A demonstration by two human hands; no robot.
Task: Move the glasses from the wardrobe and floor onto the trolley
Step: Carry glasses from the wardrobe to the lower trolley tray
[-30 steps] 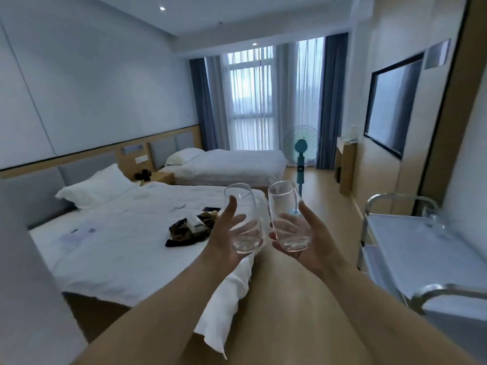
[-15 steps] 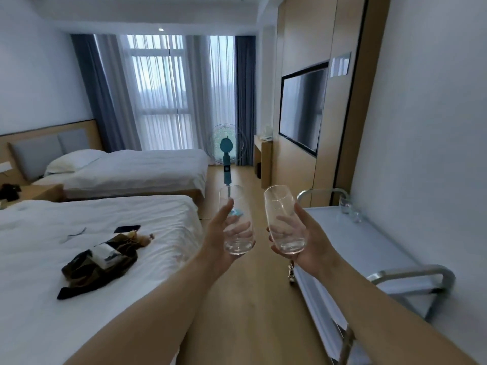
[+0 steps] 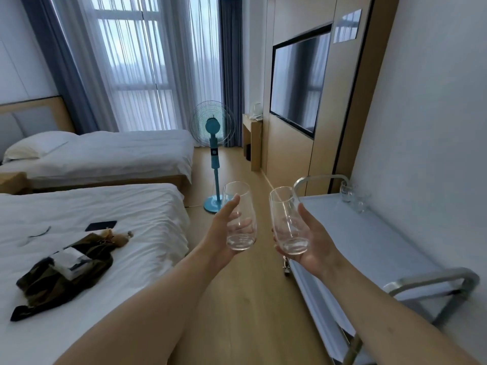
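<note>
Two clear glasses are in the air, one per hand, held out over the wooden floor [image 3: 237, 312] between the near bed [image 3: 92, 206] and the trolley [image 3: 369, 248]. Starting at the left, the left hand [image 3: 224, 241] wraps the lower half of the left glass [image 3: 239, 216], thumb up its near side and fingers seen through the far side; this glass stands almost upright. Just beside it but not touching, the right hand [image 3: 311, 243] cups the base of the right glass [image 3: 288, 219], whose rim leans a little toward the left. Further right lies the trolley top, a long flat shelf running away from the person along the wall, with two glasses already there [image 3: 351, 197] at its far end near the rail. The trolley lies to the right of both hands, and the right hand is clearly the nearer, its glass already overlapping the shelf's left edge in this view. Judging by that, the right glass should go down first, with the left arm crossing over afterwards.
</note>
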